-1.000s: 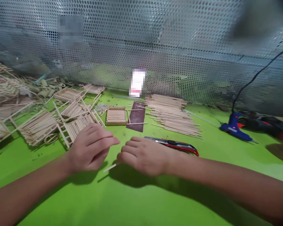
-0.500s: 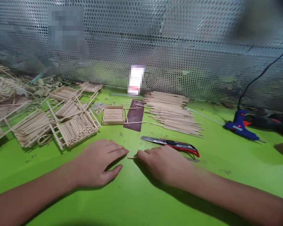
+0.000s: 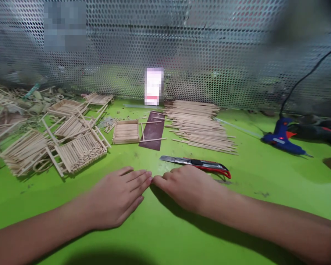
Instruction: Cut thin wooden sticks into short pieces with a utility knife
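On the green worktop [image 3: 165,239], the left hand [image 3: 116,197] lies flat, its grip uncurled, touching the right hand [image 3: 186,187]. The right hand's grip is curled; I can't tell if it pinches anything. The red-and-black knife [image 3: 196,162] lies just past it.

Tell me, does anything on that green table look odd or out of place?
The utility knife stands out: it lies unheld just beyond the right hand, its blade bare. At the left, stick-built frames lie askew and overlapping, with scraps scattered nearby, so that side looks messy. Nothing looks clearly broken.
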Demonstrator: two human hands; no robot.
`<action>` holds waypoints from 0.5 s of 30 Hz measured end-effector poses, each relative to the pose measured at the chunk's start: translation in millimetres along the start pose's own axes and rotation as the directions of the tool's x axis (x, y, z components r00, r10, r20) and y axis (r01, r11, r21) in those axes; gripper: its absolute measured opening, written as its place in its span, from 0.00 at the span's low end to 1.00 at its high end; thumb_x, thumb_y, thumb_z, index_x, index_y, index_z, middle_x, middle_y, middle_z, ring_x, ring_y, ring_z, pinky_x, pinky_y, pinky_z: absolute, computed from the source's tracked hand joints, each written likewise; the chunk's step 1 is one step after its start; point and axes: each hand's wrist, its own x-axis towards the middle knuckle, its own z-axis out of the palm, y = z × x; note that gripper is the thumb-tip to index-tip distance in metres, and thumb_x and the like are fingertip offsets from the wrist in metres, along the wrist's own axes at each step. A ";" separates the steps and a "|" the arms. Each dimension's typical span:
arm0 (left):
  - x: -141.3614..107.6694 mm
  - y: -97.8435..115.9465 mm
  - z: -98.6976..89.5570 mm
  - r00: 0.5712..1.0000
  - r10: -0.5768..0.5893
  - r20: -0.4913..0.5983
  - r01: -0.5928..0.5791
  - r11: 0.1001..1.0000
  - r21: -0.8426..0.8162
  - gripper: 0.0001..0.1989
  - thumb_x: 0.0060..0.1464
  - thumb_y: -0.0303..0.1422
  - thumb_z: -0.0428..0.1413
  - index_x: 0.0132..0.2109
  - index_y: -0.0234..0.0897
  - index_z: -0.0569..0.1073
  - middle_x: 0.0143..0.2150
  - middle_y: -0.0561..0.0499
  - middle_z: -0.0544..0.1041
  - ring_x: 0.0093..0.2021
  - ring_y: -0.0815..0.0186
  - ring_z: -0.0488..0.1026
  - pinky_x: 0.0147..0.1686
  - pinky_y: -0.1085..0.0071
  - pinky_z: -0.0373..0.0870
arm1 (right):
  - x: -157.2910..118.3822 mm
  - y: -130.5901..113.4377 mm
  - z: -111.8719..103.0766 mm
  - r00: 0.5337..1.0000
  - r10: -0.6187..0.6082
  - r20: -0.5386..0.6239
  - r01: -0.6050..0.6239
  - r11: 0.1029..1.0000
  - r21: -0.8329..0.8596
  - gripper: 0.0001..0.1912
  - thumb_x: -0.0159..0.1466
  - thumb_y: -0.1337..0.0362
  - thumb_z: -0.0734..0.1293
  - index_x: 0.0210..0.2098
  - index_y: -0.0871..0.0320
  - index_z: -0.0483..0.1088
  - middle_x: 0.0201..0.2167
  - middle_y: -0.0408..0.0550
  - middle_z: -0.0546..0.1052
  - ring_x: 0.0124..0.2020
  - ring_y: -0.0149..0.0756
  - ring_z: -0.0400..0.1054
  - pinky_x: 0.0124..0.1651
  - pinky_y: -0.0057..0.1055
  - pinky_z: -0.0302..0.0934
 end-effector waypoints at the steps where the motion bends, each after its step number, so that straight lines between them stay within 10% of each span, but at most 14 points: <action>1: -0.1 0.4 0.7 1.000 0.003 0.000 -0.003 1.000 0.009 0.24 0.76 0.33 0.40 0.66 0.27 0.72 0.65 0.40 0.76 0.62 0.55 0.77 0.61 0.55 0.71 | 0.2 -0.1 -1.1 1.000 -0.003 -0.001 0.003 1.000 -0.004 0.08 0.73 0.70 0.63 0.51 0.58 0.69 0.30 0.49 0.81 0.26 0.42 0.76 0.24 0.34 0.53; 15: 6.0 -4.2 11.6 0.967 -0.213 -0.138 0.162 0.937 -0.308 0.16 0.69 0.33 0.55 0.59 0.35 0.78 0.53 0.43 0.84 0.48 0.55 0.82 0.50 0.52 0.79 | -1.9 2.2 8.0 0.997 0.051 -0.062 -0.046 0.995 0.089 0.06 0.71 0.68 0.65 0.47 0.57 0.69 0.29 0.46 0.80 0.26 0.39 0.73 0.26 0.34 0.49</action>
